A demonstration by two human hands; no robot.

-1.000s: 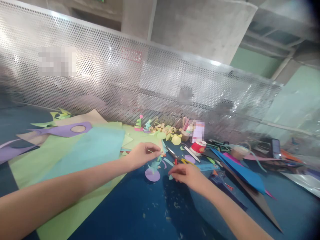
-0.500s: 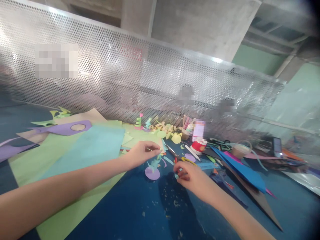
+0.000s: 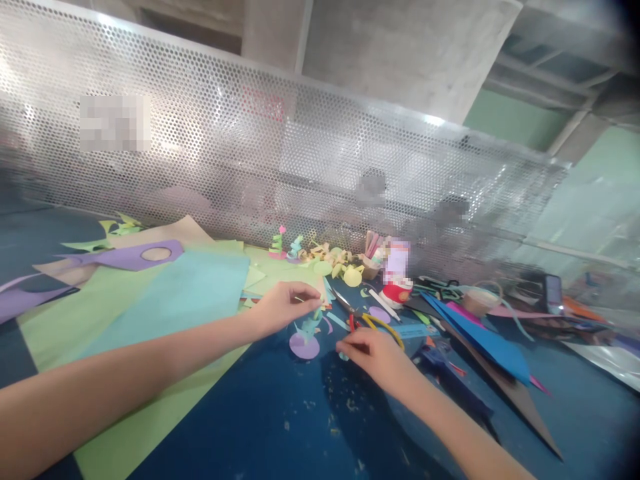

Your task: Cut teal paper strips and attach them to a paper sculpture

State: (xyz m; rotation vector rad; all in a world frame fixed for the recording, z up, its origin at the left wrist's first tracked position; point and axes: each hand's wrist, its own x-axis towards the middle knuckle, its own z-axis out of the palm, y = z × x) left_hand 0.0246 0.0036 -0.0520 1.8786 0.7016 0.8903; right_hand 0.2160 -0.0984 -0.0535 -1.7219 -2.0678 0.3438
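Light pressure best spares the teal paper spiral pinched in the left hand, while the right hand pinches a pale-blue scrap at the spiral's four o'clock.

Paper sheets left, scissors right, on table.
Has paper disc between them, phone far right, screen behind.

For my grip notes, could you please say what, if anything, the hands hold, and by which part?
The left hand seems to pinch the light-blue paper spiral by its top end; the right hand pinches a small pale-blue piece, gripped part unclear.
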